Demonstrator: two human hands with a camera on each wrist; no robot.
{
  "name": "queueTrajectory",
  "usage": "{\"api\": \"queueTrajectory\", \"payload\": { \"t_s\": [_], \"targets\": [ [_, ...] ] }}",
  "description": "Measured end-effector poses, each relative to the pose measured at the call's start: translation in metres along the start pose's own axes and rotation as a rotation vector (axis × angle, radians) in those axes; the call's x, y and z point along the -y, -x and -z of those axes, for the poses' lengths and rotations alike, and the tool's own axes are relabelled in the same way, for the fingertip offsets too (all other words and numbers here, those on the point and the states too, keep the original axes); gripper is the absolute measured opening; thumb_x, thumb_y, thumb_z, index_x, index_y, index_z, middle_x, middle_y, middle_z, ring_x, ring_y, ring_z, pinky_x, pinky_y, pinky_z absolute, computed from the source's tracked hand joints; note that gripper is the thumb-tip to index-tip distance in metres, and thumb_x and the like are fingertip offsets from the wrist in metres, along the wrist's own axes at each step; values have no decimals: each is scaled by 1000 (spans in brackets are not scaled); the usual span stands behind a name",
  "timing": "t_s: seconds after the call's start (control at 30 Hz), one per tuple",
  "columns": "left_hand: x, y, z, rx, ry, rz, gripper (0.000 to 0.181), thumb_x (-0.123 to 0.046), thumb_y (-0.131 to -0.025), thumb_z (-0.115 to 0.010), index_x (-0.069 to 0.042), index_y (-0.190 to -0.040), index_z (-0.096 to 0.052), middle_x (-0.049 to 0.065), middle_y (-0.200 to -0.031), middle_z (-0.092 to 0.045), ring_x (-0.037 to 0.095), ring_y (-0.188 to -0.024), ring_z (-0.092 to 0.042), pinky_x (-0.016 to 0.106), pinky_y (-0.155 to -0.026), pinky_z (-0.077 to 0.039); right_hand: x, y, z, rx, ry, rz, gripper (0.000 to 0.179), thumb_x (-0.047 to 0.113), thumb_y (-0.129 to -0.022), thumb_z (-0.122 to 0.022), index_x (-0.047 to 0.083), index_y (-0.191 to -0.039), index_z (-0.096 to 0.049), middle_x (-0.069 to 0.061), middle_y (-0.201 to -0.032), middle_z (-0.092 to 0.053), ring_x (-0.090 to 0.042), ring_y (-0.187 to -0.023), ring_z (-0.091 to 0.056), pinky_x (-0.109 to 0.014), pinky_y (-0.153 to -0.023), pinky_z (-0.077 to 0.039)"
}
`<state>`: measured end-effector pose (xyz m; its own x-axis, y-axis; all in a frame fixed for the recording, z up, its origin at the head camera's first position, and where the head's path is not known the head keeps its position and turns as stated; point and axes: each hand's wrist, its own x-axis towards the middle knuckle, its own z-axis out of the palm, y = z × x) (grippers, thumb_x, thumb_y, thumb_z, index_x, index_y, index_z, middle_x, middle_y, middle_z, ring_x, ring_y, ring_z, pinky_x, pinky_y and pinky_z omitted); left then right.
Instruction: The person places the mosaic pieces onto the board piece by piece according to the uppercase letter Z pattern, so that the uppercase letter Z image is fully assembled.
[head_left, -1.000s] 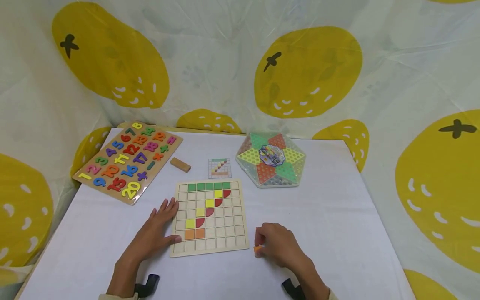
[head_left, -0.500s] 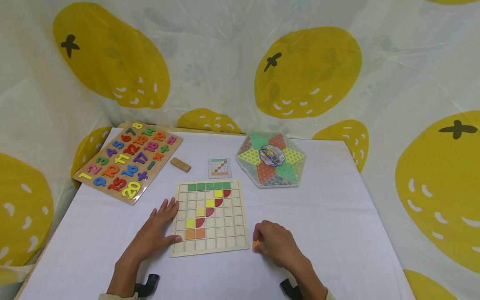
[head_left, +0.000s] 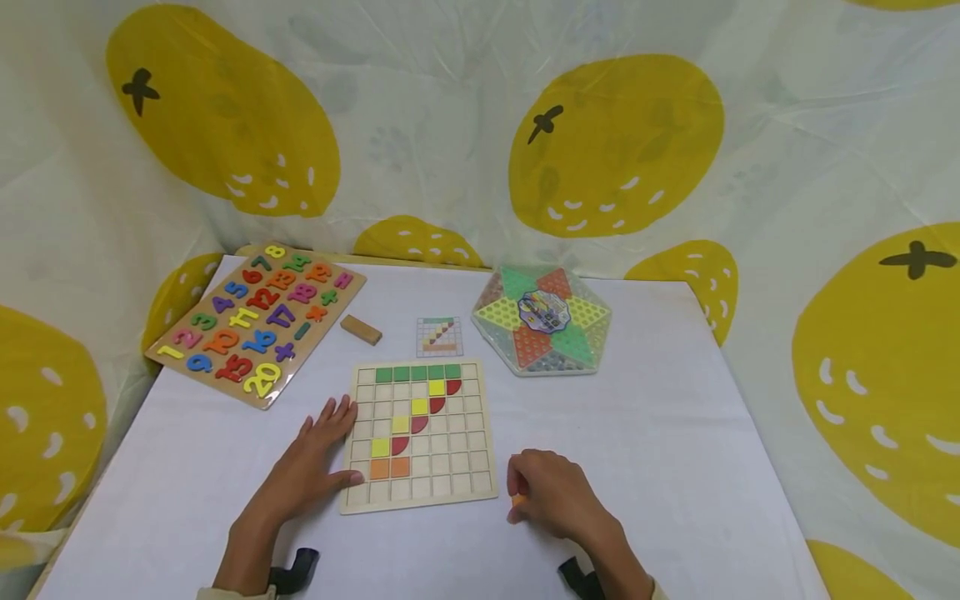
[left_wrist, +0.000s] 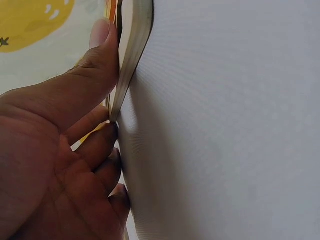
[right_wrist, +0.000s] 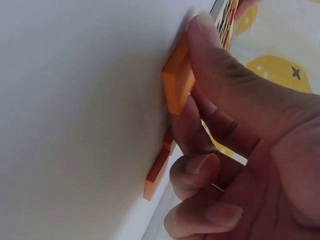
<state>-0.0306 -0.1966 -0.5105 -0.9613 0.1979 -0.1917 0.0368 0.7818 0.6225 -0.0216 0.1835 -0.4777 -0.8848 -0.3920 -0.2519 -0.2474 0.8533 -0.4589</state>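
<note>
The wooden grid board (head_left: 450, 487) lies at the middle of the table, with inlaid green, yellow, red and orange tiles (head_left: 391, 468). My left hand (head_left: 311, 458) rests along its left edge, fingers spread, the thumb over the near left corner area. In the left wrist view the thumb (left_wrist: 102, 50) lies against the board's side. Off the board's right edge, my right hand (head_left: 555, 492) pinches an orange square tile (right_wrist: 177, 82) between thumb and fingers, close over the table. More orange tiles (right_wrist: 157, 172) lie on the cloth beyond the fingers, hidden under the hand in the head view.
A small pattern card (head_left: 440, 337) lies behind the board, beside a wooden block (head_left: 362, 329). A number puzzle board (head_left: 258, 325) is at the back left. A hexagonal Chinese checkers set (head_left: 542, 321) sits at the back right. Fruit-print cloth hangs behind the table.
My right hand, with the orange tile, has shifted slightly left, then a little back toward me; less of the tile shows now. My left hand and the board have stayed put.
</note>
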Motion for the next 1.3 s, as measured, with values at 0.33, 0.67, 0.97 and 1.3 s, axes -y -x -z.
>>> {"api": "queueTrajectory", "payload": {
  "t_s": [0.33, 0.67, 0.97, 1.3],
  "targets": [
    [0, 0, 0, -3, -12, -4, 112, -30, -80, -94, -12, -168, -28, 9, -178, -19, 39, -167, -7, 67, -133, -10, 5, -14, 1, -107, -132, 40, 26, 18, -78, -93, 26, -77, -68, 15, -67, -54, -3, -66, -49, -21, -58, -41],
    [-3, 1, 0, -1, -17, 2, 112, -32, -80, -94, -13, -168, -28, 8, -178, -19, 39, -167, -7, 67, -133, -9, 49, -51, -17, -146, -225, 4, 20, 22, -87, -89, 27, -83, -70, 16, -69, -60, -6, -72, -54, -24, -68, -43],
    [-1, -1, -3, -4, 5, -3, 113, -33, -79, -94, -17, -169, -27, 4, -178, -18, 37, -168, -5, 64, -135, -6, 81, -75, -34, -112, -200, -28, 19, 26, -88, -89, 25, -84, -70, 13, -67, -57, -6, -70, -53, -23, -63, -43],
    [1, 0, -2, -6, 9, 2, 113, -31, -79, -94, -17, -169, -26, 4, -178, -18, 36, -168, -3, 63, -135, -4, 86, -82, -39, -73, -115, 12, 22, 27, -88, -89, 24, -84, -68, 11, -69, -55, -6, -68, -51, -22, -59, -41]
  ]
}}
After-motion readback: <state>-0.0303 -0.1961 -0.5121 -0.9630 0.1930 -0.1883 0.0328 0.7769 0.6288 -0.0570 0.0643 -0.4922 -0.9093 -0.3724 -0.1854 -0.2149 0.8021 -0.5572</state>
